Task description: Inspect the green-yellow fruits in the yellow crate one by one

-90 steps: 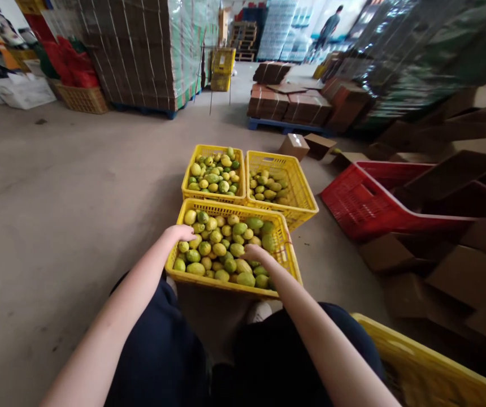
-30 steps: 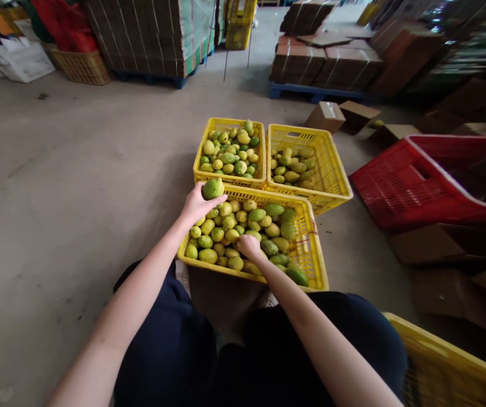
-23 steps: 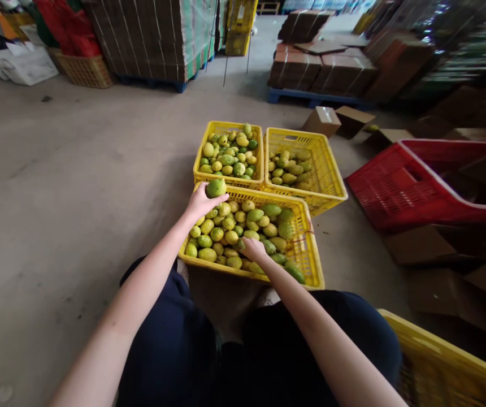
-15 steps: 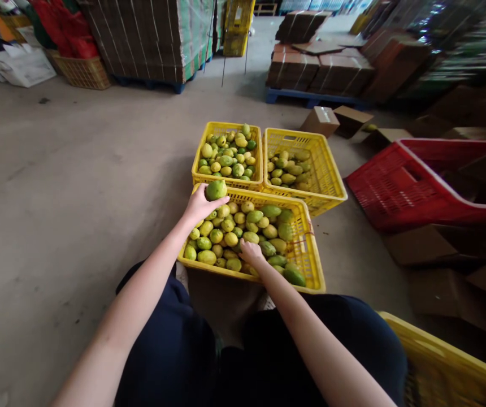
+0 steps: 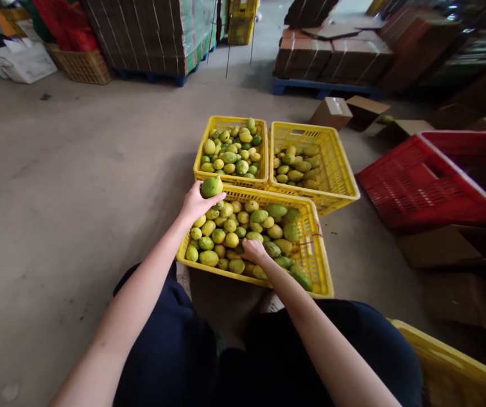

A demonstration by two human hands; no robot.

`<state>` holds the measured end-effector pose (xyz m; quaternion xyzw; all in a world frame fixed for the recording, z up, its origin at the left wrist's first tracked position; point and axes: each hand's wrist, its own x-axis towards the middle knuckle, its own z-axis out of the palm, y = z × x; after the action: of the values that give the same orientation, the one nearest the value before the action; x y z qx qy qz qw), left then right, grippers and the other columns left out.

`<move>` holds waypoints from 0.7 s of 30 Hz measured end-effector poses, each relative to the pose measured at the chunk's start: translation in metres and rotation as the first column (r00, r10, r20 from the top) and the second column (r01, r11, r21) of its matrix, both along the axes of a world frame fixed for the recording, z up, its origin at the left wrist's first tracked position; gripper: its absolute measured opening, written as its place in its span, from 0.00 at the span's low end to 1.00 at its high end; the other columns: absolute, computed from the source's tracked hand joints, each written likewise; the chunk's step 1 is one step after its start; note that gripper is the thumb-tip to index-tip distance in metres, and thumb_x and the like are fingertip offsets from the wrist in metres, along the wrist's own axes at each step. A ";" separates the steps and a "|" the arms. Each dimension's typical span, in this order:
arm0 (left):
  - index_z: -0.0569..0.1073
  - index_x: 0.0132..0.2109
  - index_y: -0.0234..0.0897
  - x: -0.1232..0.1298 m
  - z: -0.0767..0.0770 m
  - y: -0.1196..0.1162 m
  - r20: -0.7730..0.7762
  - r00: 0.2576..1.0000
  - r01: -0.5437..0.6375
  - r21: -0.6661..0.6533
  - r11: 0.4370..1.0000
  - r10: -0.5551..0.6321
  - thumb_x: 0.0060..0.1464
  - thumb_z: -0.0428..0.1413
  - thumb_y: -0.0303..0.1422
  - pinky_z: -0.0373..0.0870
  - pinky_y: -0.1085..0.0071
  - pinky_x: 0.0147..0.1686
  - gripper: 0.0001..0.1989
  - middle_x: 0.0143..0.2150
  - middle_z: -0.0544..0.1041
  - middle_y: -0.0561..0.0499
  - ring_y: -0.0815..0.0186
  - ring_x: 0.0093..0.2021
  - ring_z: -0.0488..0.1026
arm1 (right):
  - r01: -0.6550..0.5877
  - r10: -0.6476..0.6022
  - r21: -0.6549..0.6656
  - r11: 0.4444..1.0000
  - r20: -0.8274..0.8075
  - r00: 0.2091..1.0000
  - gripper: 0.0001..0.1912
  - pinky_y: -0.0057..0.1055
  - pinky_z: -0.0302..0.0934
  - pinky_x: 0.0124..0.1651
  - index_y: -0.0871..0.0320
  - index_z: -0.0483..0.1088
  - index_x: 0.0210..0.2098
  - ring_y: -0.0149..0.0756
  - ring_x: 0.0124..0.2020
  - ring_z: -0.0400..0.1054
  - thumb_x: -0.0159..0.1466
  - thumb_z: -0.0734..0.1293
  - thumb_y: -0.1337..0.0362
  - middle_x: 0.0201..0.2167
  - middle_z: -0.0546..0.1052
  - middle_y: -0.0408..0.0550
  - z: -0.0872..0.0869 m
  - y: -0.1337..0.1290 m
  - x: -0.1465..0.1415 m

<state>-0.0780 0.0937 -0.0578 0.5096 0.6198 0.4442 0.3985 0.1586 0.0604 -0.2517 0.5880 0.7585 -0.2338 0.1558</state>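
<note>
My left hand (image 5: 196,203) is closed around a large green lemon (image 5: 212,186), held above the far left corner of the front yellow crate (image 5: 326,277). That crate holds many yellow and green lemons (image 5: 209,258), with longer green ones along its right side. Down among the fruit, my right hand (image 5: 255,249) has its fingers curled on a dark green lemon (image 5: 239,247), which is mostly hidden by the fingers and the fruit around it.
Behind stand two more yellow crates: the left one (image 5: 196,164) full of lemons, the right one (image 5: 340,164) partly filled. A red crate (image 5: 408,175) and cardboard boxes (image 5: 332,115) lie to the right. Another yellow crate (image 5: 450,350) is by my right knee. Loaded pallets (image 5: 323,87) stand further back.
The view has shifted slightly, so the crates appear a little further right. Both hands stay nearly where they were, the left still holding its green lemon.
</note>
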 end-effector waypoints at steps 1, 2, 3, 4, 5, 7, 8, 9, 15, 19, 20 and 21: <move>0.72 0.41 0.38 0.001 0.000 0.000 -0.003 1.000 0.004 -0.003 1.000 -0.004 0.40 0.71 0.42 0.72 0.62 0.49 0.24 0.35 0.80 0.49 0.57 0.42 0.78 | -0.015 0.015 0.007 1.000 0.008 1.000 0.20 0.45 0.69 0.52 0.62 0.71 0.52 0.45 0.50 0.73 0.66 0.69 0.56 0.51 0.75 0.56 0.004 -0.001 0.001; 0.72 0.41 0.38 0.001 0.000 0.000 -0.006 1.000 0.009 -0.007 1.000 -0.009 0.40 0.71 0.42 0.72 0.62 0.48 0.24 0.33 0.80 0.49 0.57 0.41 0.78 | -0.026 0.026 0.018 0.999 0.011 1.000 0.21 0.44 0.68 0.52 0.65 0.73 0.50 0.48 0.49 0.73 0.64 0.71 0.55 0.49 0.77 0.59 0.008 -0.002 0.001; 0.72 0.42 0.38 0.002 0.000 0.000 -0.005 1.000 0.016 -0.012 1.000 -0.016 0.40 0.71 0.42 0.72 0.62 0.48 0.24 0.32 0.79 0.50 0.58 0.40 0.78 | -0.035 0.035 0.032 0.999 0.010 0.999 0.22 0.42 0.67 0.51 0.66 0.74 0.47 0.51 0.48 0.74 0.61 0.73 0.54 0.46 0.78 0.62 0.014 -0.004 0.002; 0.72 0.42 0.38 0.003 0.000 0.000 0.002 1.000 0.022 -0.016 1.000 -0.022 0.41 0.71 0.42 0.72 0.62 0.48 0.24 0.31 0.79 0.50 0.58 0.39 0.78 | -0.040 0.039 0.050 0.998 0.006 0.999 0.23 0.41 0.67 0.50 0.67 0.76 0.45 0.54 0.47 0.75 0.58 0.74 0.54 0.43 0.80 0.63 0.020 -0.005 0.004; 0.73 0.42 0.38 0.005 0.000 0.000 0.016 0.999 0.029 -0.017 0.999 -0.028 0.41 0.71 0.42 0.72 0.62 0.47 0.24 0.31 0.79 0.51 0.59 0.38 0.78 | -0.040 0.040 0.069 0.997 -0.001 0.999 0.24 0.40 0.67 0.48 0.66 0.77 0.43 0.56 0.46 0.76 0.56 0.75 0.53 0.41 0.80 0.64 0.028 -0.006 0.006; 0.74 0.41 0.38 0.008 0.001 -0.002 0.048 0.998 0.033 -0.004 0.999 -0.032 0.41 0.70 0.42 0.72 0.64 0.47 0.23 0.31 0.80 0.51 0.60 0.38 0.78 | -0.022 0.025 0.115 0.993 -0.021 0.999 0.24 0.37 0.67 0.43 0.63 0.78 0.42 0.55 0.44 0.77 0.54 0.75 0.51 0.40 0.81 0.62 0.046 -0.006 0.010; 0.75 0.41 0.38 0.010 0.002 -0.003 0.061 0.998 0.034 0.008 0.999 -0.034 0.41 0.70 0.43 0.72 0.64 0.46 0.22 0.32 0.80 0.50 0.60 0.39 0.78 | -0.005 0.010 0.142 0.990 -0.033 0.999 0.24 0.36 0.66 0.42 0.62 0.78 0.42 0.54 0.43 0.77 0.54 0.74 0.50 0.39 0.82 0.61 0.057 -0.005 0.013; 0.76 0.40 0.38 0.011 0.004 -0.004 0.071 0.997 0.037 0.019 0.999 -0.039 0.41 0.70 0.43 0.72 0.65 0.46 0.21 0.33 0.80 0.50 0.60 0.39 0.78 | 0.012 -0.004 0.173 0.985 -0.042 0.999 0.24 0.34 0.66 0.41 0.62 0.78 0.43 0.52 0.42 0.77 0.55 0.73 0.50 0.39 0.82 0.59 0.069 -0.004 0.016; 0.79 0.39 0.35 0.026 0.021 -0.020 0.131 0.986 0.104 0.029 0.994 -0.107 0.40 0.70 0.43 0.72 0.66 0.45 0.21 0.38 0.81 0.48 0.59 0.42 0.77 | 0.501 -0.182 0.247 0.830 -0.728 0.661 0.27 0.32 0.62 0.32 0.62 0.76 0.40 0.38 0.27 0.70 0.53 0.72 0.45 0.22 0.75 0.44 0.160 -0.005 0.025; 0.78 0.41 0.36 0.045 0.031 -0.038 0.249 0.959 0.118 0.078 0.990 -0.134 0.41 0.70 0.43 0.73 0.64 0.45 0.22 0.41 0.81 0.46 0.58 0.43 0.77 | 0.603 -0.136 -0.037 0.797 -0.983 0.120 0.28 0.31 0.63 0.30 0.56 0.69 0.43 0.36 0.29 0.70 0.48 0.76 0.50 0.30 0.77 0.43 0.209 -0.027 0.018; 0.77 0.42 0.36 0.050 0.033 -0.043 0.301 0.942 0.129 0.090 0.987 -0.151 0.42 0.69 0.43 0.74 0.64 0.45 0.22 0.41 0.81 0.46 0.58 0.44 0.78 | 0.602 -0.150 -0.094 0.793 -0.988 0.043 0.28 0.30 0.63 0.28 0.55 0.67 0.43 0.35 0.28 0.69 0.47 0.77 0.51 0.30 0.77 0.42 0.215 -0.034 0.015; 0.77 0.43 0.37 0.055 0.035 -0.048 0.341 0.924 0.149 0.100 0.984 -0.175 0.42 0.69 0.44 0.74 0.63 0.45 0.22 0.42 0.81 0.46 0.57 0.44 0.78 | 0.599 -0.159 -0.134 0.790 -0.987 -0.011 0.29 0.30 0.63 0.27 0.53 0.65 0.43 0.35 0.27 0.69 0.46 0.77 0.53 0.30 0.76 0.41 0.220 -0.041 0.013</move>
<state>-0.0231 0.0455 -0.0232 0.4866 0.4789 0.5149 0.5185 0.1713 0.0194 -0.0319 0.4851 0.4962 -0.4603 -0.5537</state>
